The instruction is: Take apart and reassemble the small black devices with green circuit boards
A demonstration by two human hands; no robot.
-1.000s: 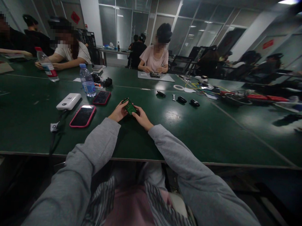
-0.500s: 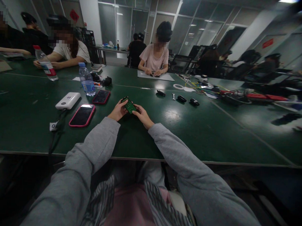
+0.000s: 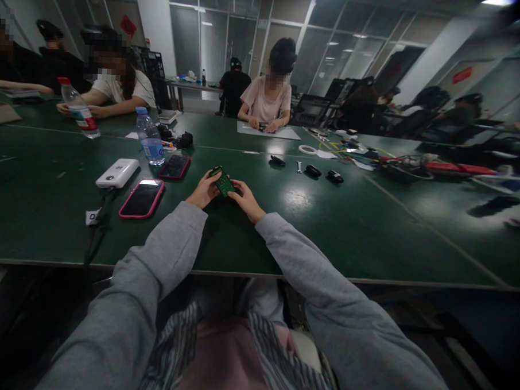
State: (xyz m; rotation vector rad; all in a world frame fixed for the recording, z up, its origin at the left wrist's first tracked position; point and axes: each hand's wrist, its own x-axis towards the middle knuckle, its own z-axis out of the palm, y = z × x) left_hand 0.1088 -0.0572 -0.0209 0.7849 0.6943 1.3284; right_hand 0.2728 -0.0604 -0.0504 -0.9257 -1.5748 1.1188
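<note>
A small green circuit board [image 3: 223, 182] is held just above the green table [image 3: 327, 232], between both hands. My left hand [image 3: 204, 192] grips its left edge with fingers curled round it. My right hand [image 3: 246, 201] pinches its right edge from the other side. Both arms wear grey sleeves and reach forward from the near table edge.
Left of my hands lie a pink-cased phone [image 3: 142, 198], a darker phone [image 3: 174, 166], a white power bank [image 3: 117, 173] with a cable, and a water bottle [image 3: 150, 137]. Small black parts [image 3: 313, 171] and a tape ring [image 3: 307, 149] lie farther right. Other people sit across the table.
Barely anything differs: both hands stay on the circuit board in the same spot. The view shifted slightly, and a person in the background moved.
</note>
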